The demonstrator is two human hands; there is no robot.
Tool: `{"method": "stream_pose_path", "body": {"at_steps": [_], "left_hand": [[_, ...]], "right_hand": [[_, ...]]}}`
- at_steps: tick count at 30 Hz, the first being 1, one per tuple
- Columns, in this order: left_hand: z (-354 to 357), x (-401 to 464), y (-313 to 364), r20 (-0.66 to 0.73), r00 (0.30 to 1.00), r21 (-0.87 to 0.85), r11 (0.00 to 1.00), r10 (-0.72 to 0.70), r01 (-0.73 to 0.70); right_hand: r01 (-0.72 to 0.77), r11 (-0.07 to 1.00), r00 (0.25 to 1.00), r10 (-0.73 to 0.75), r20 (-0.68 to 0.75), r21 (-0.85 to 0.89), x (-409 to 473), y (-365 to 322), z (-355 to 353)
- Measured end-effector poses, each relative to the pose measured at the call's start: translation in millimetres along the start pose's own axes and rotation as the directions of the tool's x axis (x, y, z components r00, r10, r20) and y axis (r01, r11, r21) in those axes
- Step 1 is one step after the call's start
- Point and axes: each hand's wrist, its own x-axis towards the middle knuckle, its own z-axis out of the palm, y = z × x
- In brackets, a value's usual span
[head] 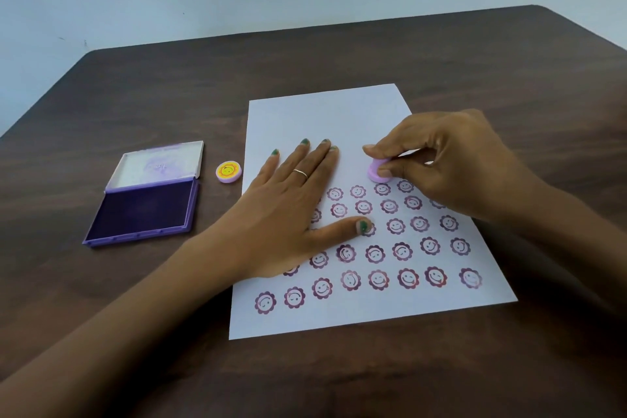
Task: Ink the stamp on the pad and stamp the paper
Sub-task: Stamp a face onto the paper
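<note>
My right hand (454, 159) pinches the stamp (376, 170), a small pink plastic thing, between thumb and the first fingers (385, 163), narrow around its sides. It sits on the paper (325, 119) just past the farthest row of prints (381, 189), touching or nearly touching the sheet; I cannot tell which. It looks light and stiff, with smooth sides that could slip or twist if I squeeze unevenly, so I judge the best hold is low on the rim, opposite sides, pressing straight down and lifting straight up so the wet face does not smear. It is too small for a whole-hand grip.

My left hand (288, 200) lies flat and spread on the paper, holding nothing, thumb resting over one of the prints. The sheet is thin and limp and would slide on the bench (135, 95) without that weight, and probably lift with the stamp.

The pad (142, 214) lies open left of the paper, well apart from it, lid tipped back, inked face up. Its surface looks soft and should need only a light dab. A round cap (228, 172) with a yellow face rests between pad and paper, just beside the paper's edge
</note>
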Motion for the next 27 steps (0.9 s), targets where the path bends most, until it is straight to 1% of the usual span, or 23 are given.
{"method": "stream_pose_path", "body": {"at_steps": [6, 10, 14, 17, 21, 25, 27], "left_hand": [[0, 0, 0, -0.008, 1.0, -0.015, 1.0, 0.006, -0.006], [1, 0, 0, -0.012, 1.0, -0.016, 1.0, 0.007, -0.007], [0, 0, 0, -0.021, 1.0, -0.024, 1.0, 0.008, -0.009], [1, 0, 0, -0.026, 1.0, -0.034, 0.999, 0.01, -0.01], [2, 0, -1, -0.033, 0.999, -0.033, 0.999, 0.015, -0.016], [3, 1, 0, -0.029, 1.0, -0.032, 0.999, 0.011, -0.012], [2, 1, 0, -0.026, 1.0, -0.029, 1.0, 0.009, -0.01]], "right_hand": [[-0.046, 0.998, 0.998, 0.047, -0.038, 0.049, -1, 2, 3], [-0.002, 1.0, 0.999, 0.001, -0.053, -0.021, -4, 1, 7], [-0.004, 1.0, 0.998, 0.003, -0.069, -0.015, -4, 1, 7], [0.038, 0.998, 0.997, -0.041, -0.061, -0.056, -6, 0, 10], [0.014, 1.0, 0.995, -0.015, -0.1, -0.013, -8, 1, 10], [0.054, 0.993, 0.992, -0.065, -0.11, -0.101, -12, -2, 15], [0.036, 0.997, 0.992, -0.044, -0.116, -0.073, -12, -2, 14]]}}
